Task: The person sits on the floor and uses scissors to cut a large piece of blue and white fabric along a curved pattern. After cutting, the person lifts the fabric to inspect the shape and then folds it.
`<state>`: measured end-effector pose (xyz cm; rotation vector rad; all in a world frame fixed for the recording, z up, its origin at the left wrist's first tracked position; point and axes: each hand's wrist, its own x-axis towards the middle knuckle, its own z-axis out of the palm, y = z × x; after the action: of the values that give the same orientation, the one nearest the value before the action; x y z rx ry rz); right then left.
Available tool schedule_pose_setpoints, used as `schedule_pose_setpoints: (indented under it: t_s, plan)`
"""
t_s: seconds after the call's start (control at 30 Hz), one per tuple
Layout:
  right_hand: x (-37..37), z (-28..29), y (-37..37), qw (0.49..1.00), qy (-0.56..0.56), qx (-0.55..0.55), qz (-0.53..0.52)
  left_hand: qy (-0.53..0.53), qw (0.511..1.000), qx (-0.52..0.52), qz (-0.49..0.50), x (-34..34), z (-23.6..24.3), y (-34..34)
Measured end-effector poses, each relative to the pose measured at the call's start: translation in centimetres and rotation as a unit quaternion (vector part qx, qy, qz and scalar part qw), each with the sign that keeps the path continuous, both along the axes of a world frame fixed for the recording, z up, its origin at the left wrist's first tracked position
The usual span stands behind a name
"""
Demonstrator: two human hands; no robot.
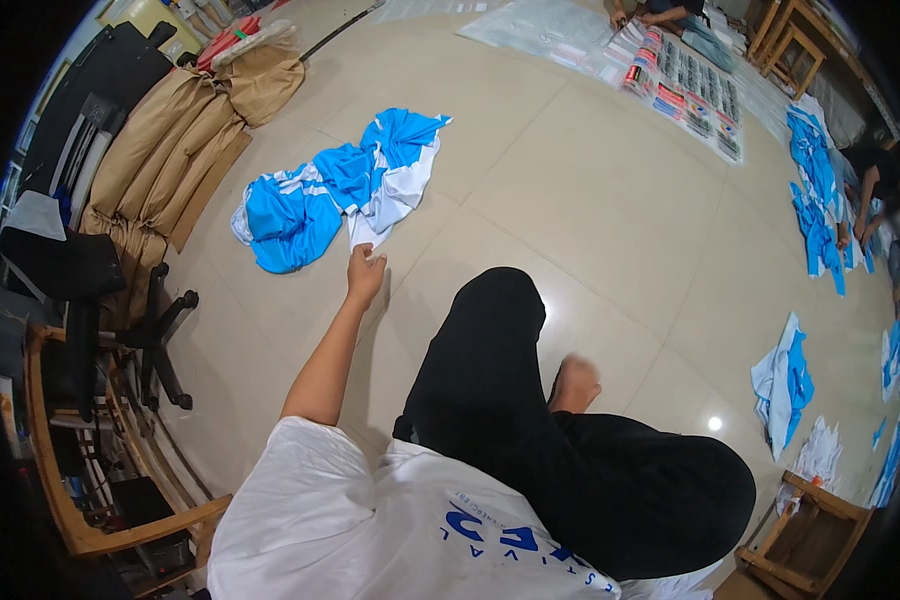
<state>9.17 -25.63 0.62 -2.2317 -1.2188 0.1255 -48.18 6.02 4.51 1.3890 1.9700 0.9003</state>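
On the floor ahead and to the left lies a crumpled heap of bright blue and white cloth (295, 215). Its shape is bunched up, so I cannot tell whether it is one piece or more. My left hand (367, 275) reaches out to its near side. Thumb and fingers are closed on a white corner of the cloth, and the rest of the heap rests on the tiles. My right hand does not show. Between my black-trousered legs a bare foot (574, 385) is visible, slightly blurred.
Brown wrapped bundles (160, 150) and a black office chair (65, 265) stand on the left. Far right, people sit near more blue and white cloth (815, 190). Printed sheets (695, 95) lie at the back. A wooden stool (810, 530) is at the lower right.
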Motion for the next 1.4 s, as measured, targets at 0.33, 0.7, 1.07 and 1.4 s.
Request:
schedule_pose_setpoints:
  t_s: [0.33,0.7,1.07,1.4]
  plan:
    - [-9.5,-0.8,6.1,0.952,-0.240,-0.181,0.063,0.311,0.948,-0.045,-0.045,5.6,-3.1,8.8]
    - [4.1,3.0,-4.0,0.955,0.279,-0.030,-0.094,0.073,0.919,0.019,-0.387,30.4,1.4,12.0]
    - [6.6,2.5,10.2,0.864,0.486,0.004,-0.129,0.137,0.695,0.111,-0.697,42.3,5.1,-3.1]
    - [8.8,7.6,8.5,0.724,0.562,0.349,-0.196,-0.106,0.866,-0.028,-0.488,35.2,0.6,5.6]
